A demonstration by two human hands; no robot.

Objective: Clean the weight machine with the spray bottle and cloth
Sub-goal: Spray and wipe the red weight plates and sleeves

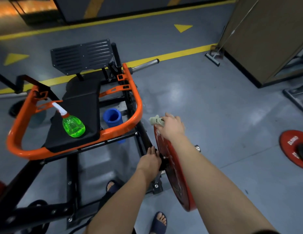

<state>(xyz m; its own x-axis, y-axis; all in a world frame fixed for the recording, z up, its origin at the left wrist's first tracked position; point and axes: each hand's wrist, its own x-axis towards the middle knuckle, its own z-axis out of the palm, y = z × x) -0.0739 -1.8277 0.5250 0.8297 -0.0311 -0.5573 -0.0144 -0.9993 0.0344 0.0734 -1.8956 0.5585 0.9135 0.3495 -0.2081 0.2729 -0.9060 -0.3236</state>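
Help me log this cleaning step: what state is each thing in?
spray bottle: upright on the seat pad, unheld, green liquid inside.
mounted plate: on edge on its peg.
cloth: bunched, pressed on the mounted plate's top edge.
right hand: grips the cloth.
left hand: fingers straight, resting on the black frame.
floor plate: lying flat.
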